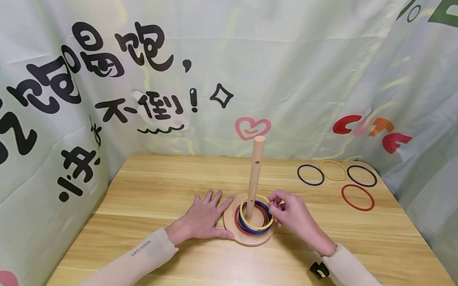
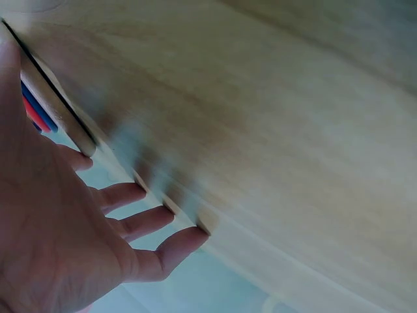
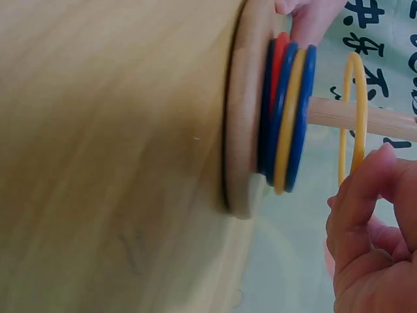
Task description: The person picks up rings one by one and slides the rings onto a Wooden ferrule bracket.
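A wooden peg (image 1: 258, 159) stands upright on a round wooden base (image 1: 250, 240) on the table. Blue, red and yellow rings lie stacked round its foot; in the right wrist view a blue ring (image 3: 303, 117) tops the stack, with a yellow ring (image 3: 287, 130) beneath it. My right hand (image 1: 291, 210) pinches another yellow ring (image 3: 359, 111) between thumb and fingers. That ring encircles the peg, a gap above the stack. My left hand (image 1: 204, 220) is spread flat with fingers apart, thumb and index finger at the left edge of the base.
At the table's back right lie a blue ring (image 1: 311, 185), a yellow ring (image 1: 332, 180), a second blue ring (image 1: 365, 186) and a red ring (image 1: 359, 209). A printed curtain (image 1: 286, 79) hangs behind the wooden table (image 1: 161, 178) and along its sides.
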The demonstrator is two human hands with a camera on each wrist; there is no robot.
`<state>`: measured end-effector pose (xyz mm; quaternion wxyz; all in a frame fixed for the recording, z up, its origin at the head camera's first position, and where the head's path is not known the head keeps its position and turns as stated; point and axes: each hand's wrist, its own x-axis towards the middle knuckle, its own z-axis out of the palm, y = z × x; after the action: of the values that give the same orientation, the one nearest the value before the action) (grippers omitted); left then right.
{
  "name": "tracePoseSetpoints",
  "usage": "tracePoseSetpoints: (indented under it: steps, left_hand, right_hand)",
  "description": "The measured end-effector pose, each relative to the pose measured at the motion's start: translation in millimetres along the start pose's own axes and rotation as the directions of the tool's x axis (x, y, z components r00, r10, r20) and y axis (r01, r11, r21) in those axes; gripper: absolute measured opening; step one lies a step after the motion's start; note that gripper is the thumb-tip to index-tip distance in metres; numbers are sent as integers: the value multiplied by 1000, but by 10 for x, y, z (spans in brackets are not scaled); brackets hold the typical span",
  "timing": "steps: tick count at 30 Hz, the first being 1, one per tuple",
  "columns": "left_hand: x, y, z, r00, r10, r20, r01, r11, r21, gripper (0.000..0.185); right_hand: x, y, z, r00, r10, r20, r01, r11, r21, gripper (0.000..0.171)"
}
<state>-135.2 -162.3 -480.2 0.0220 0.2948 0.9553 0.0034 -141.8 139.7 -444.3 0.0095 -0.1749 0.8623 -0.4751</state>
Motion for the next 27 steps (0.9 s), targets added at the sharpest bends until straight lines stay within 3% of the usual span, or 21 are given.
tracePoseSetpoints:
  steps: [9, 20, 27]
  left_hand:
    - [7, 1, 8, 1000, 4, -7, -4, 1000, 1, 116]
    - [8, -8, 22, 1000, 6, -19, -5, 1000, 15, 116]
    - [8, -12, 26, 1000, -2, -12, 2, 1000, 8, 117]
  right_hand:
    - [18, 78, 62, 998, 20, 54, -18, 999, -37, 17]
    - [40, 92, 83, 998, 37, 45, -32, 994, -103, 14]
    - [-21, 85, -28, 1000, 25, -1, -25, 992, -125, 14]
